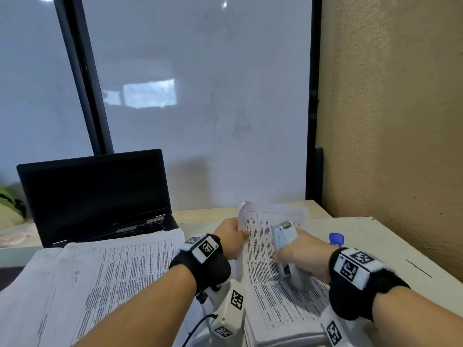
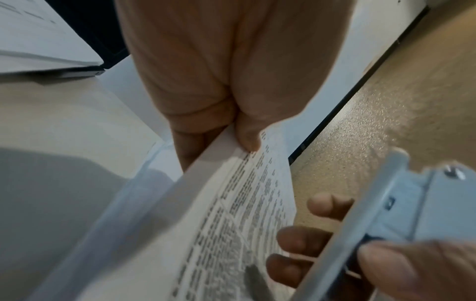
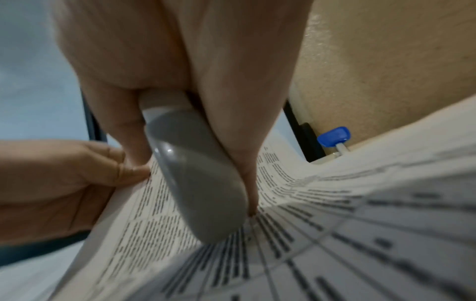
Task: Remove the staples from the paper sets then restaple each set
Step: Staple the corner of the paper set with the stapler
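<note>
Stapler brought to a lifted paper set near the surface's right edge.
The left hand (image 1: 231,237) pinches the paper set (image 1: 273,266), raising its far-left corner for access; the right hand (image 1: 300,254) grips the stapler (image 1: 281,249), poised above the page.

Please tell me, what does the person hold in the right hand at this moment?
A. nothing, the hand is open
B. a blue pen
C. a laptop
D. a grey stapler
D: the right hand grips a grey stapler above the printed paper set, while the left hand pinches that set's left edge.
</note>
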`<control>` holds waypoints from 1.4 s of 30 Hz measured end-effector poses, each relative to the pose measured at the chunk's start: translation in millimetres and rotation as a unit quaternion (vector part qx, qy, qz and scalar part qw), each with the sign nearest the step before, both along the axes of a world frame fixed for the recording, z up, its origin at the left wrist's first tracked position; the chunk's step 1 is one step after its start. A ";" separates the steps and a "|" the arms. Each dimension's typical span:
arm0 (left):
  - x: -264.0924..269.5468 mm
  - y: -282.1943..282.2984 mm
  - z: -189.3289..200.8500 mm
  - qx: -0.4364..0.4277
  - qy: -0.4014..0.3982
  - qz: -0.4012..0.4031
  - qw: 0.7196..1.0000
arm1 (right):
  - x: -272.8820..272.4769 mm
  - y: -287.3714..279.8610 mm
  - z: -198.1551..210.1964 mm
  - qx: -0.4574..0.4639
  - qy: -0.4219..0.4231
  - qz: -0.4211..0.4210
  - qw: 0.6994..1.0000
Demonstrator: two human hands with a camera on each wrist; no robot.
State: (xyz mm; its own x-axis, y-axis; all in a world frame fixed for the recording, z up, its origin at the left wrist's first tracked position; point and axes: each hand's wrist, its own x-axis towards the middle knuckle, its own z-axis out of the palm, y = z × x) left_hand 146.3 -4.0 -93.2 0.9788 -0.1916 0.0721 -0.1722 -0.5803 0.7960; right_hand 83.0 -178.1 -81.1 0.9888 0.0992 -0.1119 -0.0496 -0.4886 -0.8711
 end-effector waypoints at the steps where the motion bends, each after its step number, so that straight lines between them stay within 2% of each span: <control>1: -2.9 0.0 2.1 -0.015 -0.011 0.009 1.000 | -5.9 -4.9 -0.1 0.029 0.010 -0.005 1.000; 4: -15.4 2.1 8.5 -0.070 -0.035 0.031 0.996 | -21.8 -25.1 0.0 0.100 0.002 -0.089 0.991; 8: -48.2 10.7 27.0 -0.184 -0.055 0.043 0.980 | -49.5 -51.4 13.1 0.121 -0.048 -0.172 0.976; 11: -75.5 18.5 45.2 -0.280 -0.025 0.033 0.959 | -70.7 -59.2 33.1 0.160 -0.077 -0.175 0.968; 13: -90.5 22.9 56.4 -0.308 -0.009 0.013 0.951 | -85.7 -56.8 49.0 0.172 -0.088 -0.158 0.968; 17: -128.5 24.8 83.6 -0.333 -0.056 0.003 0.941 | -113.5 -44.1 70.4 0.139 -0.105 -0.130 0.976; 21: -157.3 24.7 98.8 -0.295 -0.124 0.041 0.947 | -145.5 -31.1 79.7 0.123 -0.145 -0.116 0.975; 24: -171.8 20.7 94.4 -0.240 -0.150 0.061 0.957 | -166.0 -24.7 76.6 0.113 -0.130 -0.101 0.980; 28: -187.7 9.6 86.7 -0.190 -0.139 0.073 0.969 | -182.4 -20.1 75.0 0.080 -0.115 -0.084 0.987; 33: -191.4 2.9 94.1 -0.225 -0.141 0.073 0.961 | -189.0 -24.0 88.2 0.076 -0.152 -0.111 0.979; 38: -200.5 -4.0 83.1 -0.171 -0.101 0.072 0.977 | -194.8 -27.1 78.8 0.015 -0.084 -0.082 0.993; 42: -203.4 -2.0 79.0 -0.174 -0.099 0.076 0.977 | -195.2 -28.8 72.9 -0.004 -0.081 -0.095 0.992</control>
State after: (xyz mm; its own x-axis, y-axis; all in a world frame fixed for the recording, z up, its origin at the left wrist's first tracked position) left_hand -57.1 -5.9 -14.1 0.9543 0.0251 0.2977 -0.2755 -0.3115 0.9094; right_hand -112.2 -206.9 -8.1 0.9946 -0.0908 0.0496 -0.0013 -0.4907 -0.8713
